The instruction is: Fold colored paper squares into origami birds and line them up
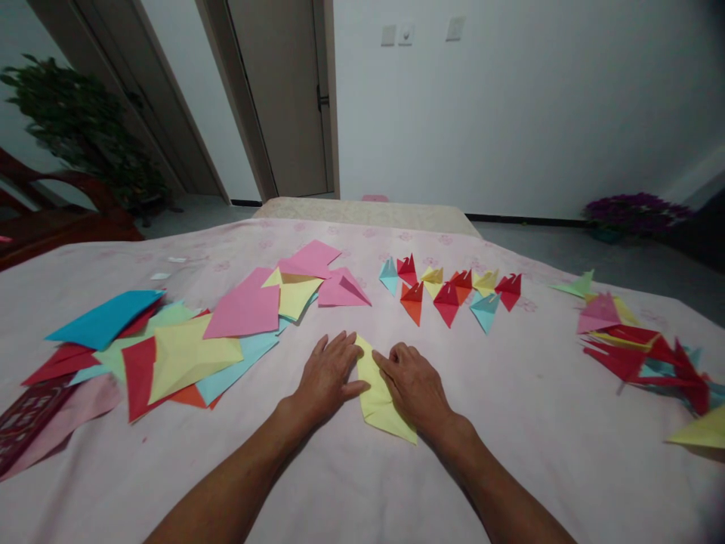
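Observation:
A folded sheet of yellow origami paper (371, 385) lies flat on the table in front of me, its narrow end pointing away. My left hand (331, 370) rests on its left edge, fingers stretched out and thumb spread apart, touching the paper. On the other side, my right hand (416, 385) presses the paper with its index finger extended along the upper part. The other fingers of that hand are curled in, and the hand covers part of the right edge.
Coloured paper sheets (195, 351) lie in a loose pile on the left, with pink sheets (246, 306) behind. Several folded paper cranes (447, 302) stand in rows ahead. More folded paper pieces (651, 359) are heaped at right. A pink patterned cloth (510, 453) covers the table.

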A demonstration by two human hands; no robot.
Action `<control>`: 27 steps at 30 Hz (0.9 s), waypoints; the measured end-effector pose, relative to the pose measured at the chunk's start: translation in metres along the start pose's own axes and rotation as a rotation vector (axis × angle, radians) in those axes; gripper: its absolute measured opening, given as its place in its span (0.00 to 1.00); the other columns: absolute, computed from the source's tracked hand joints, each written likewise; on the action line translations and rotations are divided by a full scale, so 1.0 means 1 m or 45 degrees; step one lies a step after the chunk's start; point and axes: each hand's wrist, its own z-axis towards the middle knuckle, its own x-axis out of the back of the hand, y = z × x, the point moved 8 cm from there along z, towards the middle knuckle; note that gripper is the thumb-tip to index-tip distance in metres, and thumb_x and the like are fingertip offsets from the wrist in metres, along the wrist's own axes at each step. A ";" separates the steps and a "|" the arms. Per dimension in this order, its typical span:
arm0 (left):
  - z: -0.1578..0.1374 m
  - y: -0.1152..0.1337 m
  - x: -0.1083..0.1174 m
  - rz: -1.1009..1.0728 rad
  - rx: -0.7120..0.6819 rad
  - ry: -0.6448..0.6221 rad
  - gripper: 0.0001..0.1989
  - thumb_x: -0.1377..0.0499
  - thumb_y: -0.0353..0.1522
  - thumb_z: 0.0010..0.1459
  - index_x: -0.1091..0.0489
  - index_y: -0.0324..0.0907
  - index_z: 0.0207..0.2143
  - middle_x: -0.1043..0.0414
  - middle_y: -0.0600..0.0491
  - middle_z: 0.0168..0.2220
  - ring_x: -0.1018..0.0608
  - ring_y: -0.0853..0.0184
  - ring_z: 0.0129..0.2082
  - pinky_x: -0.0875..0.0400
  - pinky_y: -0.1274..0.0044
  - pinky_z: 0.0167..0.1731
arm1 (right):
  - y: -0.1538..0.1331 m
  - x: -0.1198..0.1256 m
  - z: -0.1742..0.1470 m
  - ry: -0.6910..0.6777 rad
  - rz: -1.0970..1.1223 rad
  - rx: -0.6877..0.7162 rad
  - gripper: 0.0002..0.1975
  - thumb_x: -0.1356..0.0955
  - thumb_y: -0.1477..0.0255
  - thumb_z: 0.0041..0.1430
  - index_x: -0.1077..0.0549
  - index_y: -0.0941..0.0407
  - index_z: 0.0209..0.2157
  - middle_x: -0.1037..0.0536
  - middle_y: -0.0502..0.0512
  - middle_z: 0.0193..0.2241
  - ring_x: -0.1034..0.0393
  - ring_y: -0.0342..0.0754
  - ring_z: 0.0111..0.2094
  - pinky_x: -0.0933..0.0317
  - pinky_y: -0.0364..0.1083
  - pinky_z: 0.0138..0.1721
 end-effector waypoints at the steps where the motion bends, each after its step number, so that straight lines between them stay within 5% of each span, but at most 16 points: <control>1: 0.000 0.000 0.000 0.009 -0.001 -0.005 0.24 0.35 0.42 0.54 0.35 0.46 0.51 0.41 0.44 0.65 0.41 0.53 0.66 0.50 0.54 0.63 | -0.001 0.000 0.000 0.003 -0.008 0.009 0.16 0.37 0.70 0.67 0.31 0.48 0.55 0.30 0.56 0.40 0.39 0.50 0.40 0.45 0.47 0.39; 10: 0.001 0.004 0.001 0.037 0.008 -0.059 0.35 0.37 0.44 0.56 0.44 0.47 0.62 0.44 0.41 0.66 0.43 0.51 0.66 0.54 0.50 0.62 | -0.015 0.005 0.000 -0.014 -0.055 0.081 0.13 0.37 0.72 0.66 0.28 0.53 0.50 0.28 0.58 0.40 0.39 0.52 0.41 0.47 0.50 0.41; 22: 0.003 0.010 -0.006 0.119 0.005 -0.331 0.58 0.33 0.57 0.37 0.49 0.41 0.66 0.57 0.34 0.69 0.53 0.39 0.68 0.60 0.42 0.60 | -0.022 0.001 -0.009 -0.026 -0.124 0.076 0.19 0.36 0.69 0.65 0.35 0.55 0.57 0.29 0.59 0.44 0.39 0.55 0.43 0.45 0.53 0.43; 27: 0.007 0.030 -0.008 0.060 -0.237 -0.377 0.57 0.37 0.59 0.42 0.51 0.37 0.66 0.58 0.32 0.68 0.55 0.43 0.69 0.59 0.49 0.63 | -0.023 -0.001 -0.011 -0.028 -0.168 0.059 0.18 0.35 0.69 0.64 0.34 0.55 0.55 0.29 0.59 0.43 0.39 0.55 0.42 0.45 0.53 0.42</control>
